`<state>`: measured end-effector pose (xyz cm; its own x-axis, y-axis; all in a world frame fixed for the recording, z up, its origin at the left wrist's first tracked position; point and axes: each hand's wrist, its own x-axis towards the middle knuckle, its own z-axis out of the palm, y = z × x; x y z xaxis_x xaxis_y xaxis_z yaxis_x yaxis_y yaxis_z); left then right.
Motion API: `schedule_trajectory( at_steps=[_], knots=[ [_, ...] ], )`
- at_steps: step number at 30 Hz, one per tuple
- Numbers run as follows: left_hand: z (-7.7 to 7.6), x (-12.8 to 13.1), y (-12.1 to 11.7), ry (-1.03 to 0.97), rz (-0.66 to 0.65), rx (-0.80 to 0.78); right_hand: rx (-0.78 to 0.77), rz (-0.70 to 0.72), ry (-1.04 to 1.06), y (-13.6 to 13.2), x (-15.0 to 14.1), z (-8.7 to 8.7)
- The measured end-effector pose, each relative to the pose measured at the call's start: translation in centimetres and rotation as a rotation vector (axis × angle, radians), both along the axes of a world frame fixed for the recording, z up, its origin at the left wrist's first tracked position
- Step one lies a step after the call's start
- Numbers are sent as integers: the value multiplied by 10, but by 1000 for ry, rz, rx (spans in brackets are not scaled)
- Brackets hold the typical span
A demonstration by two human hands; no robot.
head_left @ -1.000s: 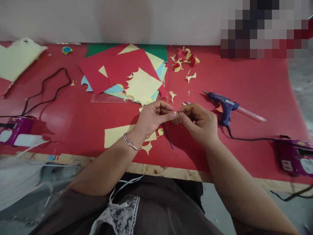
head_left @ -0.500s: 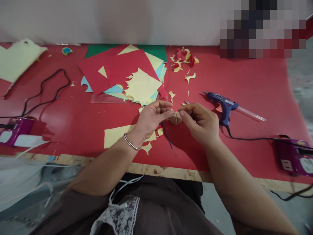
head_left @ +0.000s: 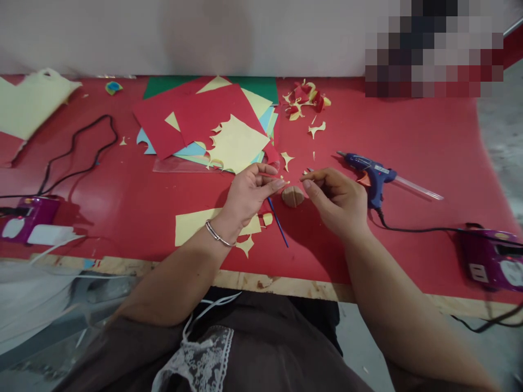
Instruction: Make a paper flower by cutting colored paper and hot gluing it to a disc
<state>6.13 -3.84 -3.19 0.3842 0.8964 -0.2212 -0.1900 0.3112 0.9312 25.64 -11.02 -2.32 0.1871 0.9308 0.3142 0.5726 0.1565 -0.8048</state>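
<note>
My left hand, a bangle at its wrist, is closed in a pinch on a tiny pale yellow scrap of paper. Across a small gap, my right hand has thumb and forefinger pressed together; whatever is between them is too small to make out. Below the gap lies a round brown wooden-looking disc with a line across its middle. A thin blue stick rests beside my left hand, near a small yellow paper piece. Partly under my left wrist is a yellow paper strip.
A blue glue gun with a clear glue stick lies right of my right hand, its cord running to a purple power box. Behind my left hand is a stack of coloured sheets. Red and yellow scraps sit farther back.
My hands have moved apart, the left one slightly leftward. The disc, partly covered by the fingers before, now shows fully on the table.
</note>
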Motion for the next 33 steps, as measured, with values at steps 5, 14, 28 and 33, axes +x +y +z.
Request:
schedule_trajectory(
  at_steps=[5,14,28,33],
  knots=[
    [-4,1,1,84,19,73,10,-1,3,0,0,-1],
    [-10,3,1,469,76,382,6,-24,23,4,2,-2],
    [-9,-1,6,745,47,597,4,14,-46,4,5,-1],
    [13,-18,1,872,16,719,-35,-6,-62,5,10,-2]
  ],
)
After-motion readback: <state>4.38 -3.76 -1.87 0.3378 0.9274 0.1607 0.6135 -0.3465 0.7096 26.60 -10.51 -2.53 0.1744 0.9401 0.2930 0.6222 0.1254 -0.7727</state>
